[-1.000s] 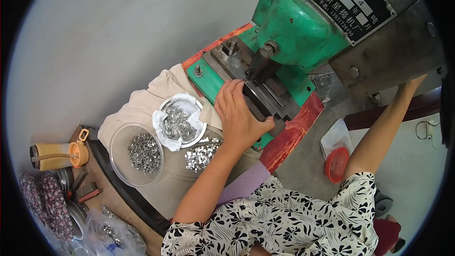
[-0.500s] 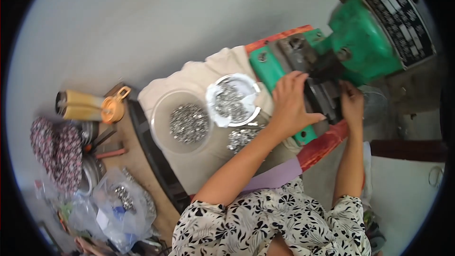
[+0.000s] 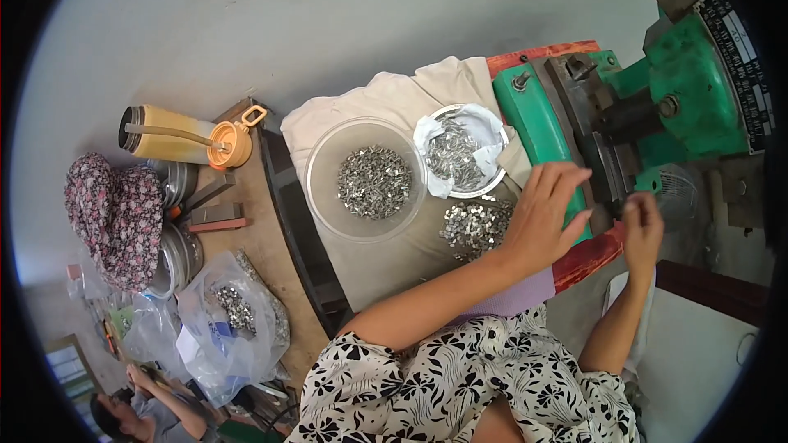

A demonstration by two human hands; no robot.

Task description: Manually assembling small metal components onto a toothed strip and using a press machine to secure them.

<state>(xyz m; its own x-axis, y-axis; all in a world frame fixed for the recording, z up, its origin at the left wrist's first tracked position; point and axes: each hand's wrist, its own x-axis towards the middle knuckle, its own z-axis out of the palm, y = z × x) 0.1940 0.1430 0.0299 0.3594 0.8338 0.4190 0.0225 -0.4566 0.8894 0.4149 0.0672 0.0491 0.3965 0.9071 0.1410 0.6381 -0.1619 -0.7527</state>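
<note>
My left hand [image 3: 543,215] hovers over the front of a green machine base [image 3: 538,125], its fingers stretched and thumb apart, with nothing visible in them. My right hand [image 3: 644,230] is to the right of the dark metal tooling block [image 3: 609,166]; its fingers are curled together and slightly blurred. Whatever they may hold cannot be made out. The green press head [image 3: 694,90] with a dark ram [image 3: 632,117] stands behind the block. Beside my left wrist lies a loose pile of small shiny metal pieces [image 3: 472,228] on the cloth.
Left of the pile are a clear plastic tub [image 3: 322,217] of small metal parts and a paper-lined bowl [image 3: 494,176] of silvery pieces. A side table [image 3: 283,279] carries a yellow bottle [image 3: 176,133], a floral cloth [image 3: 115,217] and plastic bags [image 3: 258,353]. Another person [image 3: 152,414] sits at lower left.
Both hands have drawn back from the tooling block toward me. The left no longer reaches around its front edge. The whole view has shifted, showing the scene further right.
</note>
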